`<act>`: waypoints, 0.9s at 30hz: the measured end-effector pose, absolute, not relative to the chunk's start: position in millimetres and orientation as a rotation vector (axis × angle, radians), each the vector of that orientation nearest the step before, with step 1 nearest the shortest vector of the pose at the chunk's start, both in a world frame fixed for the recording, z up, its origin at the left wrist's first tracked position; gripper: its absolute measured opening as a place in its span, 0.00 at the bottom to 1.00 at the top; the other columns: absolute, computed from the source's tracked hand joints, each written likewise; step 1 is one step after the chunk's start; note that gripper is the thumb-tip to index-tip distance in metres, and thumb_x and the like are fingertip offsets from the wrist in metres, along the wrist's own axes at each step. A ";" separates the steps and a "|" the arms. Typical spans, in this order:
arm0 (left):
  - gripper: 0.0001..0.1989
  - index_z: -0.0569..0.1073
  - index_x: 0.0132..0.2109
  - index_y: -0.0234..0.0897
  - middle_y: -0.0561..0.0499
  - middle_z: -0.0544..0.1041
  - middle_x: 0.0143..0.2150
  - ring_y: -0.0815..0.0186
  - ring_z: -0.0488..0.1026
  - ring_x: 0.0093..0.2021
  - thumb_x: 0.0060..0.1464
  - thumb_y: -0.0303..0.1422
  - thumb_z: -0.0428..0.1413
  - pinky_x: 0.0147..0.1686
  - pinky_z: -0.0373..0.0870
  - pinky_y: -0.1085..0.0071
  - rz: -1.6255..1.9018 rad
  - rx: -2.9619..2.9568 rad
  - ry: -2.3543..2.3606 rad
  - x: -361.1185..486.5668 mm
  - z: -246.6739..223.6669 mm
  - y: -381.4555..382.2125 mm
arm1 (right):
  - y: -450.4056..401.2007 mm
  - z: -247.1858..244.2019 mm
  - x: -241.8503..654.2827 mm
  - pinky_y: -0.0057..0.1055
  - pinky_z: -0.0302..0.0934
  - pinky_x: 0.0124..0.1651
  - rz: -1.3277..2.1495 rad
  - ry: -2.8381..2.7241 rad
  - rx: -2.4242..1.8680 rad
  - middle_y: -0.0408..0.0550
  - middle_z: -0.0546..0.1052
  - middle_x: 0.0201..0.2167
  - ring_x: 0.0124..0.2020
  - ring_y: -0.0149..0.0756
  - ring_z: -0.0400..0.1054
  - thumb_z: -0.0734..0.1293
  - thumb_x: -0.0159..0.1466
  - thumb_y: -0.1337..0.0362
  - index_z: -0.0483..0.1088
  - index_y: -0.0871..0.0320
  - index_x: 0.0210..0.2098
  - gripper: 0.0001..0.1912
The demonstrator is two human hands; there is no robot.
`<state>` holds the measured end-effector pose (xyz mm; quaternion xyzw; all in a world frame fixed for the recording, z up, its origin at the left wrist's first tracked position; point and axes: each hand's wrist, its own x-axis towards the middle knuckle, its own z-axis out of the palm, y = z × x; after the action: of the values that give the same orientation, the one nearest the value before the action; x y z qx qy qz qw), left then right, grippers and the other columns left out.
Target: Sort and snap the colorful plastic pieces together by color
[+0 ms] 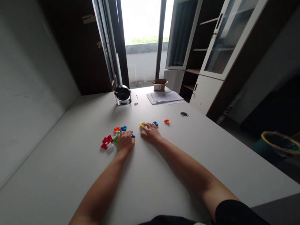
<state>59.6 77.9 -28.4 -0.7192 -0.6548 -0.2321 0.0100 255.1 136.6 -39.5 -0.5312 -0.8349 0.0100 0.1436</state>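
Small coloured plastic pieces lie in a loose group on the white table. My left hand (126, 141) rests at the right side of this group, with a blue piece (133, 136) between its thumb and index finger. Partly hidden by that hand is a green piece (115, 139). Red pieces (106, 142), a white piece (110, 146), an orange piece (117, 129) and another blue piece (123, 128) lie around it. My right hand (151, 133) is palm down with fingers apart, its fingertips at a yellow piece (142, 124). Beside its outer fingers is a blue piece (155, 123).
A separate orange piece (166, 121) lies right of my right hand, near a round cable hole (183, 114). Farther back are a black and silver round device (122, 94), papers (164, 97) and a small cardboard box (160, 85). A bin (267, 145) stands beyond the right edge.
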 end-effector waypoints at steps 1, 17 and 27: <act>0.18 0.74 0.55 0.42 0.43 0.78 0.52 0.50 0.66 0.56 0.58 0.28 0.54 0.56 0.59 0.55 -0.723 -2.237 -2.052 59.6 -28.7 77.7 | 137.1 -40.0 255.2 0.49 0.34 0.71 0.028 -2.402 -1.534 0.52 0.62 0.68 0.70 0.49 0.48 0.61 0.69 0.50 0.62 0.50 0.68 0.30; 0.15 0.74 0.55 0.42 0.43 0.78 0.51 0.51 0.67 0.55 0.61 0.32 0.54 0.56 0.59 0.56 -0.728 -2.281 -2.029 62.5 -27.1 76.1 | 139.1 -42.9 255.7 0.48 0.35 0.71 0.027 -2.388 -1.515 0.53 0.62 0.68 0.70 0.49 0.47 0.60 0.70 0.49 0.62 0.51 0.68 0.30; 0.17 0.73 0.56 0.41 0.43 0.77 0.52 0.51 0.66 0.55 0.61 0.33 0.53 0.55 0.59 0.56 -0.674 -2.206 -2.064 62.7 -29.0 76.3 | 140.6 -43.1 256.2 0.49 0.34 0.71 0.041 -2.383 -1.519 0.53 0.62 0.69 0.70 0.50 0.47 0.61 0.69 0.50 0.62 0.52 0.68 0.30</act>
<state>62.7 76.3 -29.0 -0.7125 -0.6666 -0.2178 0.0232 256.2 140.6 -43.1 -0.5309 -0.8327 0.0144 0.1569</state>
